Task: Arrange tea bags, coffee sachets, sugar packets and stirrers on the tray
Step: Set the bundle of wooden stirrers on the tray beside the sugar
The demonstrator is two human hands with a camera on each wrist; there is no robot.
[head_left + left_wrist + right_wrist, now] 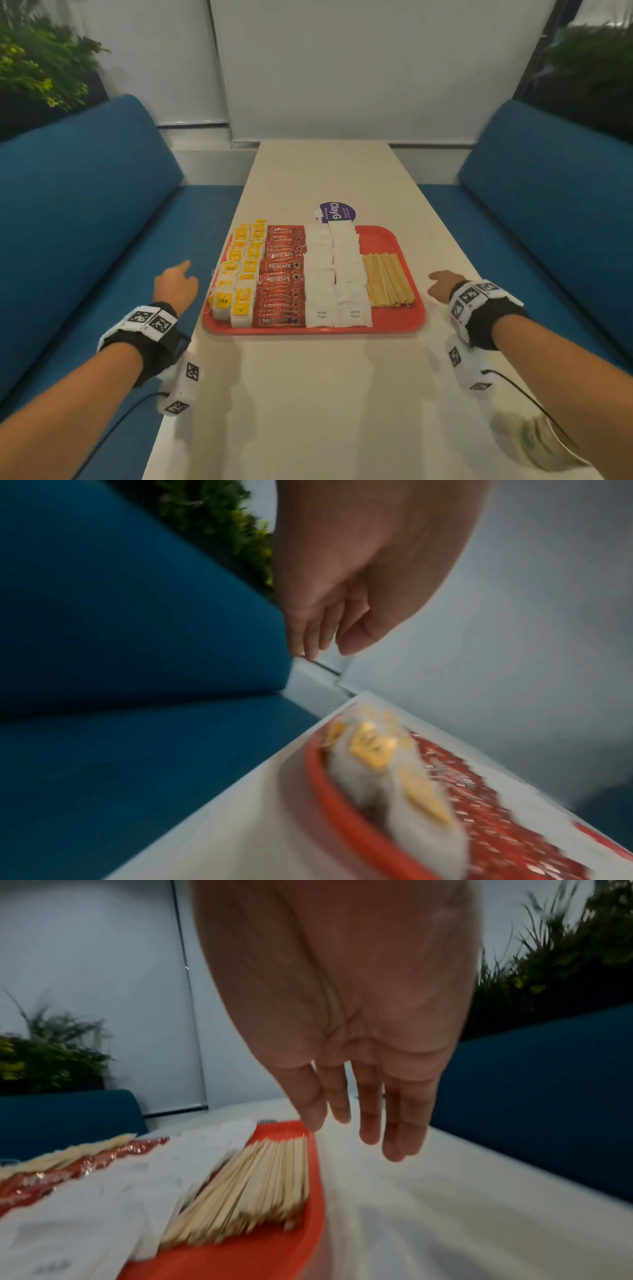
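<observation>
The red tray (390,240) on the bench (308,394) carries tea bags (239,274), Nescafe sachets (281,277), white sugar packets (335,270) and wooden stirrers (387,279) in ordered columns, so arrangement appears complete; left hand (176,284) and right hand (442,284) hang relaxed, empty, beside it.

Red tray (390,236) with columns: tea bags (239,274), coffee sachets (281,277), sugar packets (335,270), stirrers (387,279).
</observation>
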